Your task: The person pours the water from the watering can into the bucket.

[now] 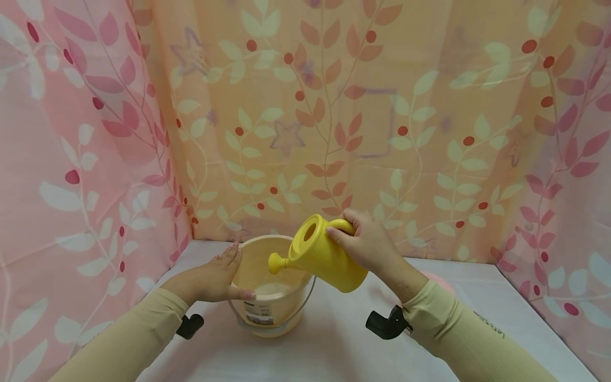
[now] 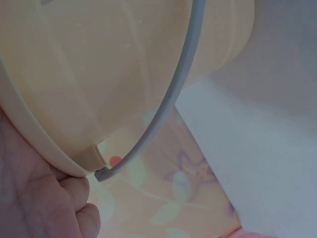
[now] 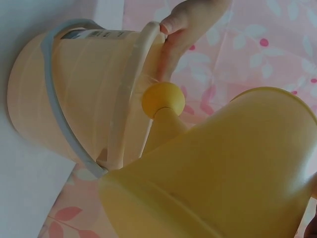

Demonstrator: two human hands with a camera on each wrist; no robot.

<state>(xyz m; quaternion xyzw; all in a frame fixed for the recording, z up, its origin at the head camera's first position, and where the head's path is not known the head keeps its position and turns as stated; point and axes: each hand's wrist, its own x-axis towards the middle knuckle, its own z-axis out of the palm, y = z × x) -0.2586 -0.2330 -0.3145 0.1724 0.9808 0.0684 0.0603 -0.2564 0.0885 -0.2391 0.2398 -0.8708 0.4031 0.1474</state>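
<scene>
Yellow plastic watering can [image 1: 329, 260] with a rounded body is what I see in the person's right hand [image 1: 369, 241], held tilted above the white tabletop [image 1: 334, 350], its spout aimed to the left. From my end, that hand is plainly closed around the looped handle at the back of the can, the thumb laid along the near side of the loop. I make out the can's round yellow sprinkler head [image 1: 275, 263] at the mouth of a cream-coloured plastic bucket [image 1: 289, 302], while the can's body hangs mostly to the bucket's right. On my head view the left hand [image 1: 212, 278] is wide: thumb and fingers stretch well apart along the bucket's left rim, the thumb reaching across the near side and the fingers pointing away. My left wrist view shows the palm against that rim, with two fingers partly visible; how firmly they press, I cannot tell. I see the bucket standing upright on the tabletop, with a thin grey carrying handle [image 2: 174, 87] hanging down its side and a printed label [image 1: 258, 313] on its front. Part of a pink object [image 1: 441, 282] shows behind the right forearm.
</scene>
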